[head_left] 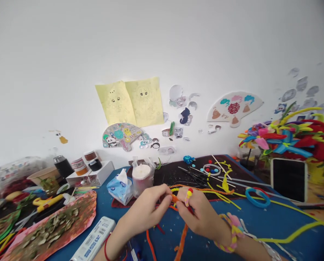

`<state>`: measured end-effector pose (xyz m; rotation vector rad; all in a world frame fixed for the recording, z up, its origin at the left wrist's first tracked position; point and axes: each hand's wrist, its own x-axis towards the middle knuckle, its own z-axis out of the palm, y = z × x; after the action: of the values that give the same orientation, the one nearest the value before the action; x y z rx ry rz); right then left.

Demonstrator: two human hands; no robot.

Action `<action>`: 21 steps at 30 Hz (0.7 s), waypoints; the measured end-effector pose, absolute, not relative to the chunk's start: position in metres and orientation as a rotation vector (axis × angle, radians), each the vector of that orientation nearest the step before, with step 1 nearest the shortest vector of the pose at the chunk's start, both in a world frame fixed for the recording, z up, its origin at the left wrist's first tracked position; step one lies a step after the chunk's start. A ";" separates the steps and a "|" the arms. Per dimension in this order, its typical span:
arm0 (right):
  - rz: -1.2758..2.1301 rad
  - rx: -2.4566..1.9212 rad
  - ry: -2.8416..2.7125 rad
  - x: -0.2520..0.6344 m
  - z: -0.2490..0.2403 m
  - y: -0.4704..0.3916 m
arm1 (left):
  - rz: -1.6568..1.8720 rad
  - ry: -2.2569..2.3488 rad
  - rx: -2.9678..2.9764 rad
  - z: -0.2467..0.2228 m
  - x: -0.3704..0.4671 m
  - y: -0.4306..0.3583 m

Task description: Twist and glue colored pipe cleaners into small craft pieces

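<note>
My left hand (pixel 151 207) and my right hand (pixel 198 212) meet above the blue table. Both have their fingertips pinched on an orange pipe cleaner (pixel 175 198), a short piece of which shows between them. Below my right hand hangs or lies a longer fuzzy orange strip (pixel 181 241); whether it joins the held piece cannot be seen. A thinner orange-red strip (pixel 150 244) lies below my left hand. My right hand wears a pink and yellow ring with a red bead (pixel 190 191). Just beyond my fingers lie yellow pipe cleaners (pixel 221 197).
Scissors (pixel 196 177) and a clear ring of beads (pixel 212 169) lie on the dark mat. A tissue pack (pixel 120 190) and a bagged white roll (pixel 142 176) stand left. At right are blue pipe-cleaner loops (pixel 257 198), a tablet (pixel 288 179) and fuzzy flowers (pixel 289 143).
</note>
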<state>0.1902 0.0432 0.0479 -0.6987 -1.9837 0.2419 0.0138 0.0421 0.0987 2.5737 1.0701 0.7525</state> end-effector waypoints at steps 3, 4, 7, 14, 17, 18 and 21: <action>0.047 -0.686 -2.004 0.192 0.049 0.044 | 0.667 1.051 2.936 0.092 0.016 0.042; 0.004 -0.703 -2.000 0.192 0.048 0.046 | 0.706 1.047 3.082 0.089 0.017 0.042; 0.006 -0.760 -1.995 0.193 0.047 0.050 | 0.923 1.026 3.436 0.081 0.020 0.041; 0.331 -0.690 -1.983 0.192 0.052 0.042 | 0.904 0.944 3.032 0.085 0.016 0.047; 0.451 -0.623 -1.974 0.193 0.056 0.036 | 0.849 0.847 2.680 0.088 0.015 0.051; 0.467 -0.605 -1.977 0.193 0.056 0.037 | 0.854 0.825 2.620 0.088 0.015 0.051; 0.439 -0.590 -1.997 0.196 0.058 0.041 | 0.937 0.835 2.636 0.087 0.016 0.047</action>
<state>0.1958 0.0413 0.0577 -0.5903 -1.9968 0.4385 0.0160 0.0470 0.0874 2.6356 0.8351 0.9369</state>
